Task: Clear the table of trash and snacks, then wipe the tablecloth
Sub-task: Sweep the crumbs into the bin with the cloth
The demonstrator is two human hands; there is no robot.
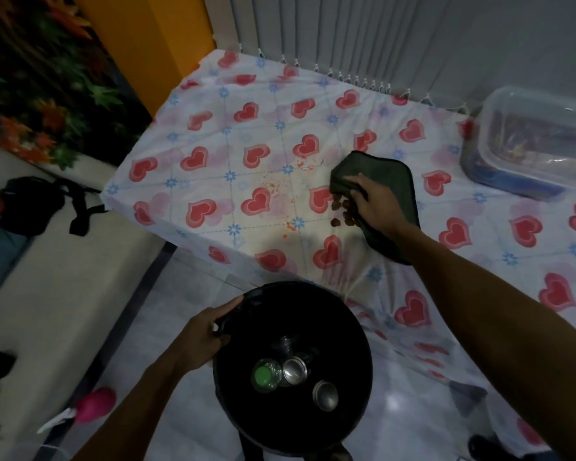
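A white tablecloth (246, 134) with red hearts covers the table. My right hand (376, 202) presses a dark green cloth (389, 176) flat on it, fingers gripping the cloth's left edge. Small brown snack pieces (341, 212) lie bunched just left of that hand. Orange crumbs and stains (300, 166) speckle the tablecloth further left. My left hand (207, 337) grips the rim of a round black trash bin (343, 324) held below the table's near edge. Inside the bin lie two metal cans (295, 371) and a green-lidded cup (263, 375).
A clear plastic container with a blue base (529, 141) sits at the table's far right. Vertical blinds (363, 34) hang behind the table. On the floor at left are a black bag (30, 204) and a pink object (95, 404).
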